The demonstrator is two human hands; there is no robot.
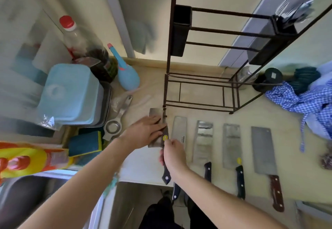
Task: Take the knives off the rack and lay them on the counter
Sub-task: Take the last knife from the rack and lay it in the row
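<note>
A dark wire rack stands on the pale counter against the back wall. Its lower slots hold no knives. In front of it several cleavers lie side by side, blades pointing at the rack: two dark-handled ones, one with a yellow sticker and a brown-handled one. At the row's left end lies another cleaver. My right hand grips its dark handle, and my left hand lies flat on its blade.
Left of the knives are a metal strainer, a blue bulb bottle, blue lidded tubs, a red-capped bottle and sponges. A blue checked cloth lies at right. Black cutlery holders hang on the rack. A sink is lower left.
</note>
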